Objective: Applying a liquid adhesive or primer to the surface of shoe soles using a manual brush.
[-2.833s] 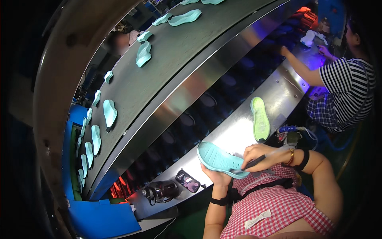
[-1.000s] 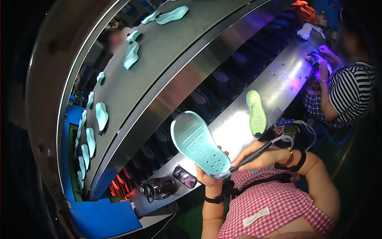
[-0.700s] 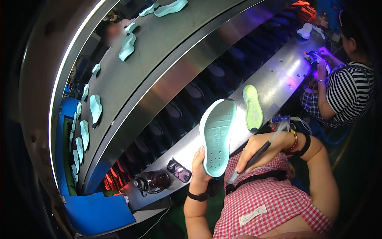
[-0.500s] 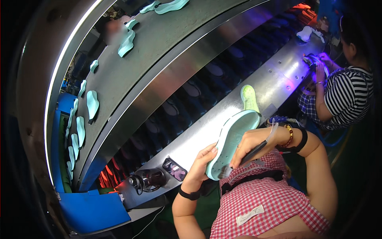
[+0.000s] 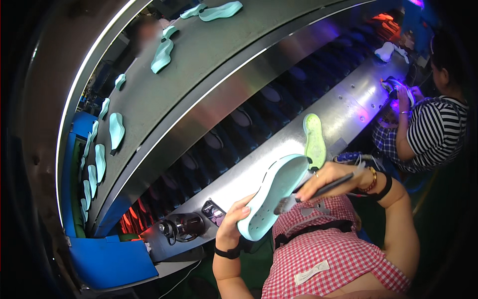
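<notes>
holding a pale turquoise, foot-shaped sole of moulded, foam-like material (image 5: pixel 273 192) in the air, between the shiny steel bench (image 5: pixel 343 117) and the red-and-white checked apron (image 5: pixel 318 244). pinching it by the left rim with the left hand (image 5: pixel 232 223), thumb over the edge near the end with small holes, fingers mostly hidden underneath. tilted, with the hollow inner face turned up and to the right. pinching a slim black-handled brush with pale bristles (image 5: pixel 332 185) between thumb and fingers of the right hand (image 5: pixel 326 177), with the bristles at the right rim; unable to tell contact from a near miss there.

probably light for its size, springy rather than stiff, likely to bend a little under a hard squeeze. unlikely to break, though perhaps easy to dent, and maybe slippery if wet. best taken by the outer side wall, thumb on the rim and fingers below, clear of the hollow face.

to be seen just beyond the far end: a lime-green sole with a dark tip (image 5: pixel 314 142), lying on the bench.
</notes>
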`<control>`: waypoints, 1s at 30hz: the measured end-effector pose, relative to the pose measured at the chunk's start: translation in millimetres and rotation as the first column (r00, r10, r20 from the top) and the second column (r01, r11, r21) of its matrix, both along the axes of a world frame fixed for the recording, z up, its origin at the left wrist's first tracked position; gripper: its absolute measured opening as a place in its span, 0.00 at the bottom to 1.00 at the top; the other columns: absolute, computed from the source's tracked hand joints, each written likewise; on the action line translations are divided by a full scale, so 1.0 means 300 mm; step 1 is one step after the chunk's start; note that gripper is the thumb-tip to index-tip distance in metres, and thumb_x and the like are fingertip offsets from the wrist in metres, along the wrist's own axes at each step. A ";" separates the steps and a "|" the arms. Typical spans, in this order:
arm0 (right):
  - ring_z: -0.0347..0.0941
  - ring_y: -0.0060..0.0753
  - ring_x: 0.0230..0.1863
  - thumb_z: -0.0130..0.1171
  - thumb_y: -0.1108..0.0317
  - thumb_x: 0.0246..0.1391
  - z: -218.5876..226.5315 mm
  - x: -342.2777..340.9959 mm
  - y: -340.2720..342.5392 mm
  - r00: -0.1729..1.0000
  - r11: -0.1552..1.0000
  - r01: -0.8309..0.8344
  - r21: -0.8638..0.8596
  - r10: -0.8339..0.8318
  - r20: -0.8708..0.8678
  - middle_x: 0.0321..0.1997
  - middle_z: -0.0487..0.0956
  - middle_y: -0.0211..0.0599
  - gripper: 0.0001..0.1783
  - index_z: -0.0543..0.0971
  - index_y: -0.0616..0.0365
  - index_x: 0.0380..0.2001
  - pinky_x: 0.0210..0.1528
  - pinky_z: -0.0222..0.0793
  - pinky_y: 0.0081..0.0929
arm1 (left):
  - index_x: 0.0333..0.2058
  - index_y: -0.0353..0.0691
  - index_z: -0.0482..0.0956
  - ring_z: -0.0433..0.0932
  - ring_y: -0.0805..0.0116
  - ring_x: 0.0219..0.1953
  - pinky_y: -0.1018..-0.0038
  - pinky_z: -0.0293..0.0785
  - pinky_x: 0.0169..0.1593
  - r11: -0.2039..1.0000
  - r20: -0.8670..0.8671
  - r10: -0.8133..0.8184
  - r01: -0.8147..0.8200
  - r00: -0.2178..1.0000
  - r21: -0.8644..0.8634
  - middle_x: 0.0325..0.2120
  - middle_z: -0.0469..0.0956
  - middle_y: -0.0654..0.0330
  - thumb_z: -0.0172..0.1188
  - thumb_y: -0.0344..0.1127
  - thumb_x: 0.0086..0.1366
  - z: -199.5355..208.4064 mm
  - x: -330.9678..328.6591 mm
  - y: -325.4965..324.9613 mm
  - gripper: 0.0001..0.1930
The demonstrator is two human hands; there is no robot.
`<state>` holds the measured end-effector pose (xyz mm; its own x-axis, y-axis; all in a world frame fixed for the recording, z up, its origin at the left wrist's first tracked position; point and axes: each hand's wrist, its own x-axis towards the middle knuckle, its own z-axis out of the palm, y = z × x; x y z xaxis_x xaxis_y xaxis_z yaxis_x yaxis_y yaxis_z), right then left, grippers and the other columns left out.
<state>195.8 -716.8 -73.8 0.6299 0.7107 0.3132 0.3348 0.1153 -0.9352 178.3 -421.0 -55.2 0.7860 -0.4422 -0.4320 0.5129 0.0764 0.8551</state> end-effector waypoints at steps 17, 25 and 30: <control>0.72 0.38 0.29 0.61 0.70 0.38 -0.136 -0.039 0.179 0.870 0.923 0.384 -0.019 -0.355 0.342 0.25 0.76 0.39 0.10 0.79 0.57 0.29 0.33 0.68 0.30 | 0.48 0.38 0.65 0.70 0.52 0.45 0.52 0.62 0.52 0.659 -0.161 0.555 -0.550 0.816 -0.513 0.39 0.72 0.53 0.27 0.77 0.50 -0.281 0.078 -0.207 0.47; 0.74 0.33 0.32 0.64 0.72 0.39 -0.016 0.005 0.145 0.866 0.877 0.481 0.009 -0.477 0.154 0.28 0.78 0.39 0.12 0.80 0.60 0.31 0.35 0.69 0.25 | 0.44 0.36 0.67 0.71 0.53 0.39 0.52 0.62 0.50 0.562 -0.199 0.523 -0.511 0.829 -0.651 0.33 0.73 0.54 0.32 0.78 0.47 -0.261 0.074 -0.231 0.47; 0.74 0.32 0.33 0.63 0.72 0.40 -0.031 -0.026 0.158 0.988 0.987 0.138 0.079 -0.143 0.051 0.30 0.79 0.40 0.10 0.80 0.60 0.30 0.36 0.69 0.24 | 0.43 0.38 0.70 0.72 0.58 0.38 0.54 0.62 0.51 0.505 -0.132 0.620 -0.523 0.773 -0.687 0.33 0.73 0.55 0.33 0.78 0.47 -0.240 0.091 -0.241 0.45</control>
